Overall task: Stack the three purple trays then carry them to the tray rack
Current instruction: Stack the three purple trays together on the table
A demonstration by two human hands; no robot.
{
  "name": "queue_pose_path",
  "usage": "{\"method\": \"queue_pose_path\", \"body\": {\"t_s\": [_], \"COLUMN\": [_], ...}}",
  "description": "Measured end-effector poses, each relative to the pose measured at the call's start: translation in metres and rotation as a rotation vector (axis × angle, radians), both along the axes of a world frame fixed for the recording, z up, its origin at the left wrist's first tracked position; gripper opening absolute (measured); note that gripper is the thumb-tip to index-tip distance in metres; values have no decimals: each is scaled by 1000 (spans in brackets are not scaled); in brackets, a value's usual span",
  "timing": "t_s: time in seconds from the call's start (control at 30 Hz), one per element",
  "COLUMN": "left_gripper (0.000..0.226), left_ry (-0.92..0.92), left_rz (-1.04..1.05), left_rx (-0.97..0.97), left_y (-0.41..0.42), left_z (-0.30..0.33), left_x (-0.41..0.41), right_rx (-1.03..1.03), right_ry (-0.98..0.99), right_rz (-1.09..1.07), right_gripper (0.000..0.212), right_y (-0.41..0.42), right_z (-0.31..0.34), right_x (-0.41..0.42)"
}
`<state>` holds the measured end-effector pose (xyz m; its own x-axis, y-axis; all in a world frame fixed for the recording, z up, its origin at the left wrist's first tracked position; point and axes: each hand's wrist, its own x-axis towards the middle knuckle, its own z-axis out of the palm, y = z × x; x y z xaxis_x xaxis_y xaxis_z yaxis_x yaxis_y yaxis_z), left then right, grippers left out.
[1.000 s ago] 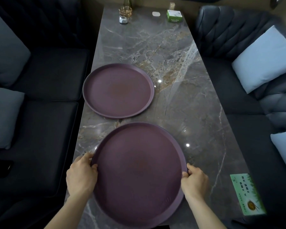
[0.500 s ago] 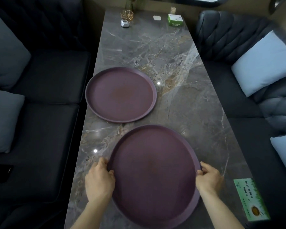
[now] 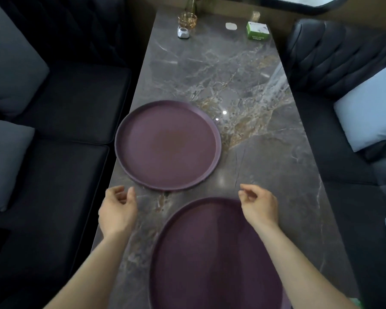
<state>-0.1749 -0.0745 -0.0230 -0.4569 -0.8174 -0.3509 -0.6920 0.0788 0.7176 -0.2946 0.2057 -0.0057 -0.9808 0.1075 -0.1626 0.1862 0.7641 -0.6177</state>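
Note:
Two round purple trays lie on the dark marble table (image 3: pixel 265 166). The far tray (image 3: pixel 167 144) sits at the table's left side, mid-length. The near tray (image 3: pixel 212 255) lies close to me and runs off the bottom of the frame; I cannot tell whether another tray is under it. My left hand (image 3: pixel 117 209) hovers over the table just below the far tray's near-left rim, fingers curled apart and holding nothing. My right hand (image 3: pixel 257 205) hovers over the near tray's far rim, also loose and holding nothing.
At the table's far end stand a glass holder (image 3: pixel 187 20), a small white object (image 3: pixel 183 32), a white disc (image 3: pixel 231 26) and a green box (image 3: pixel 257 30). Dark sofas flank the table, with grey cushions (image 3: pixel 11 63) left and pale cushions (image 3: pixel 368 108) right.
Both hands have let go of the near tray's rim and moved forward toward the far tray. The near tray now lies closer to me, partly out of frame.

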Motion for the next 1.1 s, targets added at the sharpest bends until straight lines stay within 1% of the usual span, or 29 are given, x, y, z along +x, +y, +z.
{"method": "queue_pose_path", "body": {"t_s": [0.07, 0.13, 0.2, 0.3, 0.33, 0.37, 0.4, 0.43, 0.47, 0.5, 0.53, 0.57, 0.63, 0.67, 0.77, 0.87, 1.0, 1.1], "left_gripper": [49, 61, 74, 89, 90, 86, 73, 53, 36, 26, 25, 31, 50, 55, 56, 59, 62, 60], "left_ry": [1, -14, -27, -4, 4, 9, 13, 22, 35, 54, 78, 109, 177, 209, 272, 284, 267, 260], "left_rz": [36, 73, 90, 151, 180, 199, 204, 199, 193, 191, 190, 192, 199, 200, 155, 80, -33, -100], "left_rx": [22, 45, 67, 141, 167, 187, 198, 201, 205, 212, 226, 237, 236, 236, 247, 254, 250, 249], "left_y": [-15, -27, -37, -50, -53, -56, -57, -58, -58, -59, -59, -59, -60, -59, -54, -44, -26, -5], "left_z": [-3, -9, -13, -21, -23, -25, -27, -29, -29, -29, -28, -27, -21, -16, -5, 4, 12, 14], "left_x": [-28, -55, -79, -104, -108, -111, -113, -114, -114, -114, -113, -112, -111, -111, -106, -88, -50, -16], "right_rx": [-66, -149, -210, -321, -378, -436, -482, -515, -535, -544, -536, -507, -421, -374, -263, -194, -137, -99], "right_ry": [-25, -69, -107, -191, -236, -280, -317, -346, -363, -364, -345, -310, -221, -180, -36, 61, 61, 52], "right_rz": [5, -3, -5, 24, 45, 62, 70, 63, 38, 6, -25, -56, -136, -186, -299, -316, -354, -396], "right_gripper": [18, 22, 35, 62, 70, 77, 81, 83, 82, 79, 75, 71, 61, 56, 37, 24, 17, 15], "right_y": [-14, -27, -40, -61, -69, -75, -81, -85, -88, -90, -91, -91, -90, -89, -75, -46, 0, 36], "right_z": [-6, -13, -20, -29, -31, -33, -34, -35, -36, -36, -36, -36, -34, -31, -16, 0, 9, 11], "right_x": [-33, -66, -95, -132, -140, -147, -152, -156, -159, -161, -163, -163, -162, -159, -142, -110, -48, 4]}}
